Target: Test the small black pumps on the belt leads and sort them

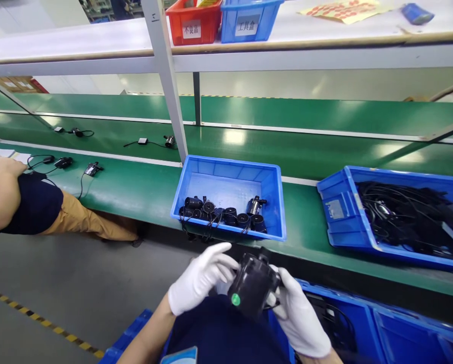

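A black pump [253, 283] with a round green sticker is held up in front of my body, slightly blurred. My right hand [300, 313], in a white glove, grips it from the right side. Close by its left side is my gloved left hand [206, 275], fingers apart; whether the fingertips touch the pump I cannot tell. Just beyond my hands stands a blue bin [226, 164] on the green bench. Several black pumps [230, 216] are lined up along its near side, and one shinier pump [255, 205] lies among them.
Right of it, another blue bin [338, 207] holds tangled black cables and adapters. More blue crates [401, 323] are below the bench edge. A co-worker [21, 202] stands at left near several pumps. A post [166, 81] supports a shelf with red [192, 25] and blue boxes [249, 20].
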Tool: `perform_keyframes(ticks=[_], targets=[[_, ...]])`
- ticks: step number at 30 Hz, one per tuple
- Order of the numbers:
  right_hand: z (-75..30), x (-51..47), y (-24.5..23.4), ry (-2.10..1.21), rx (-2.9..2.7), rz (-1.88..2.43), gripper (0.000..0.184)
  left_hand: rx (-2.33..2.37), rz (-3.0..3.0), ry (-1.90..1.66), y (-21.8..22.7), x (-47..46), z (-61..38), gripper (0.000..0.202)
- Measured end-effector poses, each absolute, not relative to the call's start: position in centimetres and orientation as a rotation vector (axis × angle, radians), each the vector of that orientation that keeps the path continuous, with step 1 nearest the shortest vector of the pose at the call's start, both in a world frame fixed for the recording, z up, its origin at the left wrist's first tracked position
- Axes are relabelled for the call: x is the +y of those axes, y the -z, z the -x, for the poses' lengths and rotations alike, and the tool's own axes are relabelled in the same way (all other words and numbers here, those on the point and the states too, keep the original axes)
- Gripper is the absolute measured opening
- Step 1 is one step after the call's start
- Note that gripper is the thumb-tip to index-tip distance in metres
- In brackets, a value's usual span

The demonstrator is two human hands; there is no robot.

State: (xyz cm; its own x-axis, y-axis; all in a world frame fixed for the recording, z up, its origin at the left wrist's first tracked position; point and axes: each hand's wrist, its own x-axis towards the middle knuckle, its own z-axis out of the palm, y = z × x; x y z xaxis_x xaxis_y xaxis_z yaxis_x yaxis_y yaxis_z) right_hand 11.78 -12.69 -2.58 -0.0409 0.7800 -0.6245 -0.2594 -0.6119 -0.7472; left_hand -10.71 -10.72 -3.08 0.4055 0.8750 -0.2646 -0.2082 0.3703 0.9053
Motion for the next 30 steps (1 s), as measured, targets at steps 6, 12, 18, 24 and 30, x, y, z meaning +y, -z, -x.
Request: perform_keyframes(ticks=[6, 12, 18, 24, 30], targets=[[-10.9, -10.5, 1.3, -1.759, -0.568, 1.491, 0.068, 1.137, -1.003, -0.919, 1.6, -10.5, 10.9, 0.06], [-9.6, -10.0, -2.7, -1.473, -1.452, 1.359, 0.068, 1.002, -0.709, -0.907, 2.1, -11.3, 7.4, 0.104], [-10.8, -10.4, -3.4, -1.258, -1.489, 1.44, 0.061, 0.586, -0.213, -0.909, 4.5, -10.5, 7.4, 0.109], [-7.2, -11.4, -2.1, -1.22, -1.669, 1.723, 0.032, 0.753, -0.487, -1.029, 1.6, -11.1, 7.3, 0.112], [-7.3, -9.7, -6.8, -1.345, -1.57, 1.424, 0.029, 0.633, -0.906, -0.966, -1.1, -6.1, 9.7, 0.092]])
